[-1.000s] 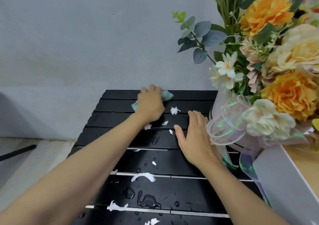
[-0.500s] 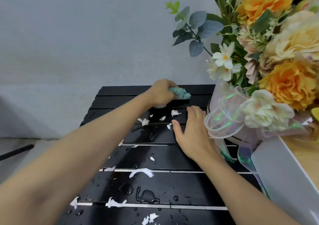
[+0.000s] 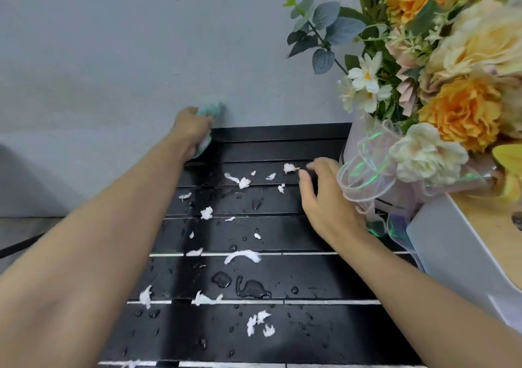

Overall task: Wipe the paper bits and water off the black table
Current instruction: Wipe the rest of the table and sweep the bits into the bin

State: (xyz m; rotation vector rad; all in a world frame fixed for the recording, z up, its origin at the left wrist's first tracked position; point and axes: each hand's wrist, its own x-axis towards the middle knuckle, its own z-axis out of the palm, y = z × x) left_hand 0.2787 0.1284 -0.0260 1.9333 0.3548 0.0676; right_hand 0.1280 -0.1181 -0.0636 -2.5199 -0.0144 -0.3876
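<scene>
Paper bits (image 3: 243,255) are lying scattered over the black table (image 3: 324,336), from the far slats (image 3: 268,153) just left of the bouquet (image 3: 452,85) down to the near edge. Water (image 3: 252,287) is standing among them as a small puddle and many drops, nearer to the camera than the bouquet. The left hand (image 3: 189,130) is gripping a crumpled teal cloth (image 3: 211,109), fingers clenched round it, at the table's far corner, well to the left of the bouquet and close against the grey wall (image 3: 113,56). The right hand (image 3: 324,198) is staying just beside the bouquet's ribbon wrap (image 3: 364,175), its fingers loosely bent and grasping nothing that I can see — the fingertips (image 3: 310,166) are just beside one white scrap.

I am judging that the wiping is near its beginning: almost all scraps and drops are waiting on the slats. The next move is calling for a pressed stroke of the cloth from that corner toward the bouquet and then toward the near edge — gathering the wet scraps together, not pushing them into the gaps, and keeping clear of the ribbon.
</scene>
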